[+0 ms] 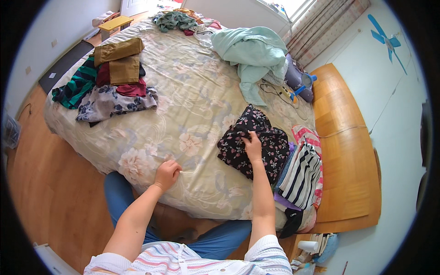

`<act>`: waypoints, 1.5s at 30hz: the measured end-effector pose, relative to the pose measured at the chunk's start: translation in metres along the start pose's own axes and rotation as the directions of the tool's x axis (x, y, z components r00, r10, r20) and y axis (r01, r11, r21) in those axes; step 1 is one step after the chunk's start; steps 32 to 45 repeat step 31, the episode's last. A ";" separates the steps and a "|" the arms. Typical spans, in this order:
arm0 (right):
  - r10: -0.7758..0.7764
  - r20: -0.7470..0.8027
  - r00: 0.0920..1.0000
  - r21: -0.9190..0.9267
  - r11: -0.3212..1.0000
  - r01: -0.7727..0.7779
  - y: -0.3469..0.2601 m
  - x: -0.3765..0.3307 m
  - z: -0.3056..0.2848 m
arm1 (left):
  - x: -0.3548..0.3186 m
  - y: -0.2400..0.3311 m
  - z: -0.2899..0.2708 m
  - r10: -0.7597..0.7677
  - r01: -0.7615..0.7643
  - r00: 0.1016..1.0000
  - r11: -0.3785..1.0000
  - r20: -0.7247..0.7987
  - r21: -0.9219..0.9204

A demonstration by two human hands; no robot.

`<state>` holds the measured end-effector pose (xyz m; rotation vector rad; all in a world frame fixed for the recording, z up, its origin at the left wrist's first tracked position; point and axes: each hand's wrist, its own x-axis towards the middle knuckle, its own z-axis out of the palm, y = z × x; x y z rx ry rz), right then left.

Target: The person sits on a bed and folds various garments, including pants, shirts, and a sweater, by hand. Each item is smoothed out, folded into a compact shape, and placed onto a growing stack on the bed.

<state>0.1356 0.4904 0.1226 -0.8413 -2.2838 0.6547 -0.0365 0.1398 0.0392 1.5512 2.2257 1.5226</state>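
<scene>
A black garment with small pink and white flowers (275, 149) lies partly folded on the right side of the bed. My right hand (253, 149) is closed on its upper layer, thumb and fingers gripping the cloth. My left hand (168, 175) rests low over the bed's near edge, left of that garment. Its fingers are drawn together, and whatever they may pinch is too small to make out. Right beside the floral garment sits a stack of folded clothes, with a black-and-white striped top (302, 172) and a pink-and-white striped piece (306, 134).
The bed wears a cream floral sheet (183, 114). Folded clothes, including brown trousers (123, 71) and a grey floral piece (117, 103), lie at left. A mint-green blanket (250, 46) is bunched at the far right, near a wooden headboard (343, 160) and a blue-handled object (307, 82).
</scene>
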 end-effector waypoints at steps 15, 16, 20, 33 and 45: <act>0.192 -0.345 0.919 -0.114 0.963 -0.244 0.018 0.075 -0.053 | 0.001 -0.004 0.000 0.008 -0.008 1.000 1.000 0.008 -0.025; 0.200 -0.430 0.880 -0.245 0.912 -0.327 0.026 0.058 -0.055 | -0.001 -0.002 -0.002 0.003 -0.003 1.000 1.000 0.011 -0.021; 0.343 -0.232 0.911 -0.676 0.617 -0.404 0.050 -0.005 -0.042 | -0.001 -0.003 -0.005 -0.005 0.005 1.000 1.000 -0.005 -0.007; 0.528 -0.027 0.849 -0.546 0.704 -0.455 0.143 0.013 -0.071 | -0.004 -0.008 0.004 0.011 -0.011 1.000 1.000 0.002 0.001; 0.528 -0.027 0.849 -0.546 0.704 -0.455 0.143 0.013 -0.071 | -0.004 -0.008 0.004 0.011 -0.011 1.000 1.000 0.002 0.001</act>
